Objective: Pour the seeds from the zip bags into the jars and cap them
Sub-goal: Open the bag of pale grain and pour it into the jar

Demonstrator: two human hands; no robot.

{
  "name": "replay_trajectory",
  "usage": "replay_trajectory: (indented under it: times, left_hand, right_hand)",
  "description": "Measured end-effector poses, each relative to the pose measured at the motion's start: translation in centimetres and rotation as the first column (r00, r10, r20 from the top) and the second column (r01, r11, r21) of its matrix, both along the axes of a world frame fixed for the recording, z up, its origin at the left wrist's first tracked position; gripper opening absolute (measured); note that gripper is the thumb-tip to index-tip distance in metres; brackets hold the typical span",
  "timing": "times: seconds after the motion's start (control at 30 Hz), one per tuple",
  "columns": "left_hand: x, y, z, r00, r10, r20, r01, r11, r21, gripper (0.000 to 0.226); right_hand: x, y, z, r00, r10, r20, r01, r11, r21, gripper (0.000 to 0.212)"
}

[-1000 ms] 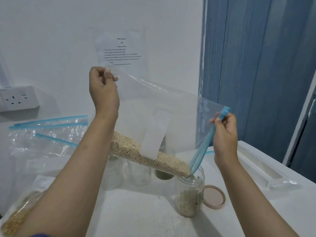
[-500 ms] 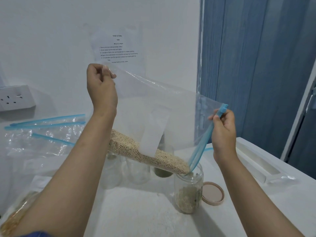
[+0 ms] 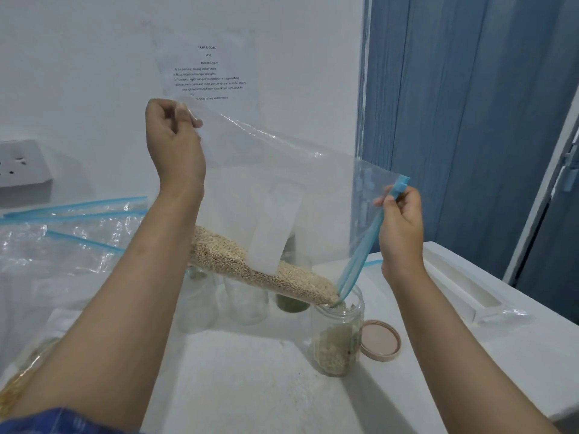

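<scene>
Fingers of both hands pinch the zip bag's (image 3: 313,189) corners, its mouth inside the jar (image 3: 340,333) rim.

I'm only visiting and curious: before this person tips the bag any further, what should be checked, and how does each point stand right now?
1. Bag corner over the jar mouth: ok, the zip bag points its low corner into the jar.
2. Grip: ok, left hand pinches the raised corner, right hand holds the blue zip end.
3. Room in jar: ok, seeds fill only its lower part.
4. Jar upright: ok.
5. Lid ready: ok, beside the jar.
6. Spills: cannot tell.
</scene>
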State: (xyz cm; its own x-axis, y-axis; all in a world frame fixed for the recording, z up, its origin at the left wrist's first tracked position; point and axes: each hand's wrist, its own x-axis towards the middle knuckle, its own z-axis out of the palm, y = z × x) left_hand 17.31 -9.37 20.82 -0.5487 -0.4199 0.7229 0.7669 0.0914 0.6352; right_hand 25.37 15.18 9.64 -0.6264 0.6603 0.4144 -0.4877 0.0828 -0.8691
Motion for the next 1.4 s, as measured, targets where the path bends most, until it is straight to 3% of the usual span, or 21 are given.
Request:
replay_trajectory:
  times: [1.4]
  left_hand:
    - [0.43,0.41,0.4,1.0,0.007,-0.013,-0.007,1.0,-0.022,0.022]
  right_hand:
    - [0.37,0.42,-0.24,0.999,0.021,-0.03,-0.021,1.0,0.013,0.02]
